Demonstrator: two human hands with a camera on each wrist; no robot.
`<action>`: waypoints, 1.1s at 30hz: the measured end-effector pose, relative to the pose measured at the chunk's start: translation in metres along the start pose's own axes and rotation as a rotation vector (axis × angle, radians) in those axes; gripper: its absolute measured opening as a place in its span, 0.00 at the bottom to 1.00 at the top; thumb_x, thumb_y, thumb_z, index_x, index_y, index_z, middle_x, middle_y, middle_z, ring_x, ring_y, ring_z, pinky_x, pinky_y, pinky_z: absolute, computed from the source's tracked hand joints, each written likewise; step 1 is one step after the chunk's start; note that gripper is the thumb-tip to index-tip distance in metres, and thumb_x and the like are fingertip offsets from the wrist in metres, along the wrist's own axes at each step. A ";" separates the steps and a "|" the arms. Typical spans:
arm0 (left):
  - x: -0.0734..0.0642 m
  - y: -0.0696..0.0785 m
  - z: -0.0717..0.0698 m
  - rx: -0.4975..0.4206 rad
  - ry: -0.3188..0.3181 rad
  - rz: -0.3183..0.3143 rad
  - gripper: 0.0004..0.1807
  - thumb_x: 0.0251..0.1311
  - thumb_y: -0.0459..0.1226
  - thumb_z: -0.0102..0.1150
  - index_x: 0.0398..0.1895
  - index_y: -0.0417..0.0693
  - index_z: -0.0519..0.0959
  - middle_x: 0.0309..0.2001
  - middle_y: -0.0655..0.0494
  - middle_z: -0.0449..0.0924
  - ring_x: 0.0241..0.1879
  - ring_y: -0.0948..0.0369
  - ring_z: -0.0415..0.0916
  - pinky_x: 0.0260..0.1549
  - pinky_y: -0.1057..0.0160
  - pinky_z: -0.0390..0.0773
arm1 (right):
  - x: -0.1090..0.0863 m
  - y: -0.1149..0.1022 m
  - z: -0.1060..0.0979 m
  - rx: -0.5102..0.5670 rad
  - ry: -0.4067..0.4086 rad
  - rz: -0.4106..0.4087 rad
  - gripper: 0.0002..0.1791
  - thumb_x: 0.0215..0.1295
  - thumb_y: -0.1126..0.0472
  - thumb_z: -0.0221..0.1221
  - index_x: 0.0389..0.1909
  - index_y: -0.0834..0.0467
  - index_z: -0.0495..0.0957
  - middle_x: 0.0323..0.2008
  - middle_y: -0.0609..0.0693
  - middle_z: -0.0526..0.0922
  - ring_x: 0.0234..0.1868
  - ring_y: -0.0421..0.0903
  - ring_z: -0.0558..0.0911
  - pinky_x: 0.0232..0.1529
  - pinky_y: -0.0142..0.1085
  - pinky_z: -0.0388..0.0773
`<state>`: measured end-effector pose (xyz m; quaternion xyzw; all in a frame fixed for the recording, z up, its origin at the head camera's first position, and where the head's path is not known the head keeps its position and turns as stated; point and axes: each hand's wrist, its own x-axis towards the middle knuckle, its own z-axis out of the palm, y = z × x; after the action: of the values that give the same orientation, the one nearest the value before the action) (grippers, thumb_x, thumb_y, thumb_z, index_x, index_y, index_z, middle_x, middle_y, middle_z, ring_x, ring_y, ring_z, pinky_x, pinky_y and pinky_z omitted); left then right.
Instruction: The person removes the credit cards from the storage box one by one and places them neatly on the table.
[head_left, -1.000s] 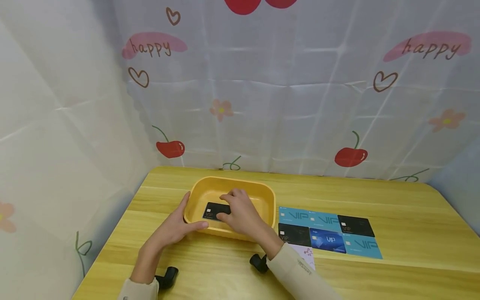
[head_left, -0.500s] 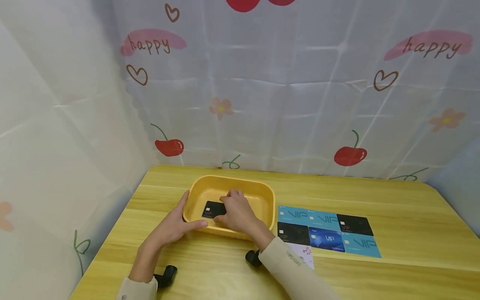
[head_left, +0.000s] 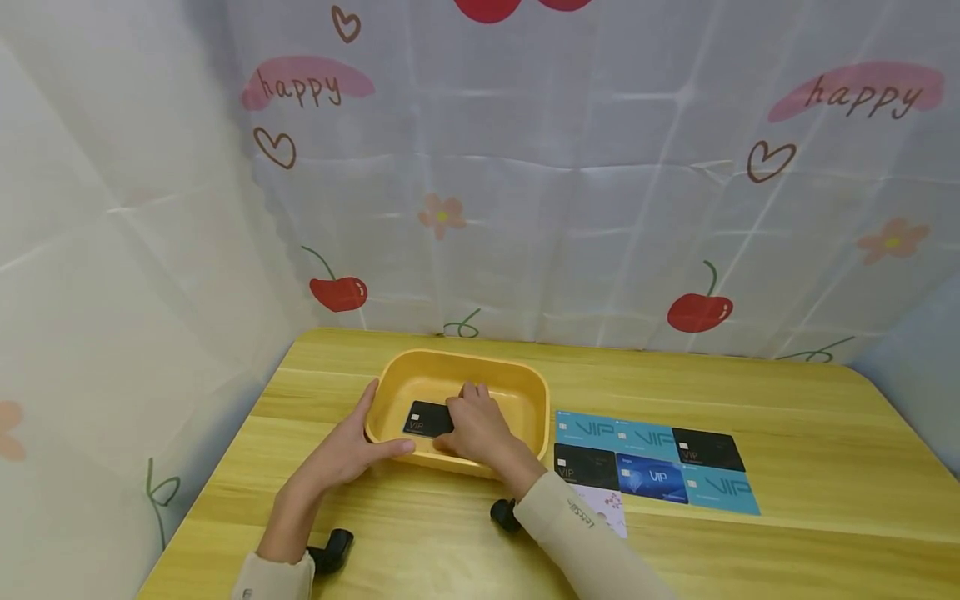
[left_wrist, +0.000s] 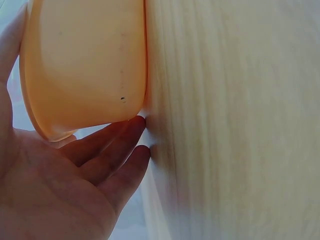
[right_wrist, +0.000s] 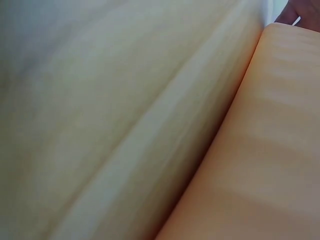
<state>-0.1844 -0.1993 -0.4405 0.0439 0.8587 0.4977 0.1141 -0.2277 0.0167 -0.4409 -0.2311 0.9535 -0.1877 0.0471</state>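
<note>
A yellow plastic bin (head_left: 536, 417) stands on the wooden table, and inside it lies a black VIP card (head_left: 427, 418) with a chip. My left hand (head_left: 347, 446) grips the bin's left end, thumb over the near rim and fingers along the outer side. The left wrist view shows that hand (left_wrist: 65, 175) around the corner, its lower fingertips at the tabletop. My right hand (head_left: 480, 427) reaches into the bin and pinches the card's right end between thumb and curled fingers, hiding that end. In the right wrist view only the bin's outer wall (right_wrist: 265, 150) and the table appear, with the right hand out of sight.
Right of the bin, several VIP cards lie in rows: light blue (head_left: 585, 427), black (head_left: 708, 450), dark blue (head_left: 652, 478) and a flowered white one (head_left: 603, 507), partly under the right sleeve (head_left: 577, 533). Black wrist mounts (head_left: 332, 552) hang under both wrists. A printed curtain (head_left: 555, 208) backs the table.
The right hand's thumb and fingers, spread over the card a second ago, have come together on its right end. The left hand stays on the bin. The view has shifted slightly.
</note>
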 end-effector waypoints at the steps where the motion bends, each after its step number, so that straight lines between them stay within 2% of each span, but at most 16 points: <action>1: 0.000 0.000 0.000 0.000 0.000 -0.002 0.65 0.54 0.52 0.72 0.80 0.50 0.32 0.77 0.41 0.45 0.68 0.45 0.57 0.65 0.41 0.57 | 0.000 0.000 0.000 -0.001 0.001 -0.002 0.26 0.55 0.48 0.72 0.47 0.63 0.82 0.40 0.53 0.70 0.41 0.49 0.65 0.41 0.40 0.67; 12: 0.000 0.001 0.000 0.001 0.000 0.004 0.65 0.54 0.51 0.72 0.80 0.49 0.32 0.77 0.41 0.44 0.69 0.45 0.56 0.65 0.41 0.57 | 0.000 0.000 -0.001 -0.020 0.009 -0.013 0.24 0.57 0.49 0.71 0.46 0.63 0.82 0.38 0.52 0.71 0.39 0.48 0.66 0.39 0.39 0.67; 20: 0.000 0.002 -0.001 0.007 0.002 0.002 0.65 0.53 0.52 0.72 0.80 0.49 0.33 0.76 0.40 0.46 0.68 0.45 0.58 0.65 0.41 0.58 | 0.002 -0.001 -0.001 0.082 0.037 -0.009 0.26 0.54 0.53 0.72 0.49 0.65 0.82 0.40 0.53 0.74 0.41 0.49 0.68 0.42 0.40 0.70; 25: 0.000 0.003 -0.002 0.018 0.003 -0.005 0.66 0.51 0.55 0.73 0.80 0.49 0.33 0.76 0.40 0.47 0.67 0.45 0.59 0.64 0.42 0.59 | 0.003 0.000 -0.001 0.111 0.061 -0.013 0.27 0.52 0.53 0.71 0.49 0.65 0.81 0.40 0.53 0.74 0.41 0.49 0.68 0.42 0.39 0.69; 33: -0.001 0.003 -0.001 0.007 -0.001 0.008 0.66 0.53 0.53 0.73 0.80 0.49 0.32 0.75 0.39 0.48 0.65 0.45 0.62 0.62 0.43 0.62 | 0.001 0.000 -0.002 0.155 0.085 -0.013 0.28 0.52 0.52 0.70 0.50 0.66 0.81 0.40 0.53 0.74 0.41 0.49 0.68 0.40 0.38 0.69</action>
<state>-0.1839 -0.1984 -0.4377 0.0478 0.8602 0.4951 0.1125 -0.2285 0.0165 -0.4393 -0.2249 0.9357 -0.2709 0.0230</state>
